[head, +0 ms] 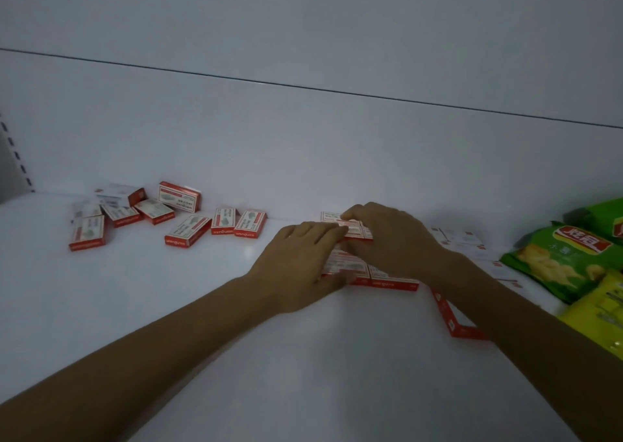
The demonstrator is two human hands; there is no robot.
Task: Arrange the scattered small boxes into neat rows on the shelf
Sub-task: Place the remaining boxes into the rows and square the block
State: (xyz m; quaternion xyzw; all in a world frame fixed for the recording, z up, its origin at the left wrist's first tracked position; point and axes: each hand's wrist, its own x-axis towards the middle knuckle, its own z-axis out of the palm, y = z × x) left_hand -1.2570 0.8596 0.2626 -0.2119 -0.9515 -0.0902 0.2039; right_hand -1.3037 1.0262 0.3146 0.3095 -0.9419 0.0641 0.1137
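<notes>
Several small red-and-white boxes (187, 230) lie scattered at the back left of the white shelf (168, 307). A tidy block of the same boxes (394, 281) sits at centre right, partly hidden by both hands. My left hand (296, 266) lies flat against the block's left side, fingers straight. My right hand (391, 236) reaches over the block and pinches one small box (354, 231) on top between thumb and fingers. More lined-up boxes (468, 239) run to the right behind my right arm, and one box (451, 320) lies at the front.
Green snack bags (566, 259) and a yellow packet (600, 317) lie at the shelf's right end. The shelf's white back wall (303, 155) rises behind the boxes. A slotted upright (17, 158) stands at the far left.
</notes>
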